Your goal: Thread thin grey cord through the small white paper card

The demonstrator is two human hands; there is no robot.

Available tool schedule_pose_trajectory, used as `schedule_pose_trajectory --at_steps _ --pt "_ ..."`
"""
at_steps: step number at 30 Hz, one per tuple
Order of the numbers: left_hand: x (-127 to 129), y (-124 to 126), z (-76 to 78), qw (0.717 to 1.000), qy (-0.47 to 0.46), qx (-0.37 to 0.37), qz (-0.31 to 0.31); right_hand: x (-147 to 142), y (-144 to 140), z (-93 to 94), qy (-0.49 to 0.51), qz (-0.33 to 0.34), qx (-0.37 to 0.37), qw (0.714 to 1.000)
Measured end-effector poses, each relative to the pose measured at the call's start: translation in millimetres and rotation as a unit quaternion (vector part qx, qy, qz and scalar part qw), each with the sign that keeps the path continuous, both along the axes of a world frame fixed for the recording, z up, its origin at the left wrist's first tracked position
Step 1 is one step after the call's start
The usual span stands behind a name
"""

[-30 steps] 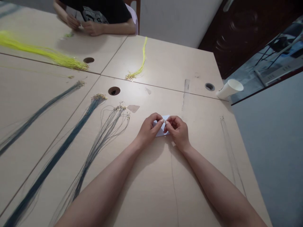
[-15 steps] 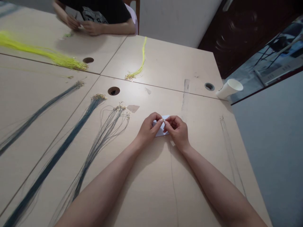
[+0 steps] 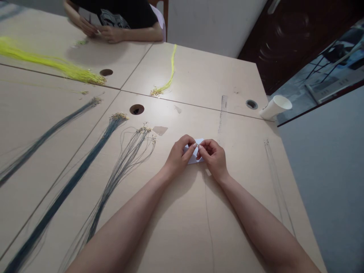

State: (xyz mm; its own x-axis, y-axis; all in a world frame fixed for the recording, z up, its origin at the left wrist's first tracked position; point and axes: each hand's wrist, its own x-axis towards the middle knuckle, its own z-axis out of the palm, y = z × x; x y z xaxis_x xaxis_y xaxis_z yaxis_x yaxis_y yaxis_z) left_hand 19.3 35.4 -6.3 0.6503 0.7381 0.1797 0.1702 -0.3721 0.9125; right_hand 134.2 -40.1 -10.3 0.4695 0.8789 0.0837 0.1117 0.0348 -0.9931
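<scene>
Two hands meet in a fine fingertip pinch above a white card

Thumb and forefinger of the left hand (image 3: 179, 153) press together, and those of the right hand (image 3: 215, 157) do likewise, the two pinches almost tip to tip. Whatever lies between them is too small to make out. The step looks like close work on a tiny piece, perhaps an end of the thin thread (image 3: 208, 220); carrying it on would call for a steady grip and very small finger movements.

Just under the hands is the white card (image 3: 194, 156), partly covered by them. The thread runs from beneath the hands down the table (image 3: 176, 231) toward the wearer; its upper end is hidden.

Farther out, a loose grey bundle (image 3: 109, 185) with gold-coloured ends lies to the left, a thicker dark bundle (image 3: 82, 178) beyond it. A clear ruler (image 3: 222, 113) lies ahead, a white cup (image 3: 274, 108) at the far right. Across the table, a co-worker's hands (image 3: 112, 34) are together too.
</scene>
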Motion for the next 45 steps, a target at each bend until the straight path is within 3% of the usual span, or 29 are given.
schedule_pose_trajectory --at_steps 11,45 --pt "0.3 -1.0 -1.2 0.999 -0.009 0.047 0.004 2.0 0.0 1.8 0.032 0.021 -0.004 0.999" --pt "-0.3 -0.6 -1.4 0.995 -0.018 0.096 0.006 3.1 -0.1 3.1 0.029 0.028 -0.015 0.999"
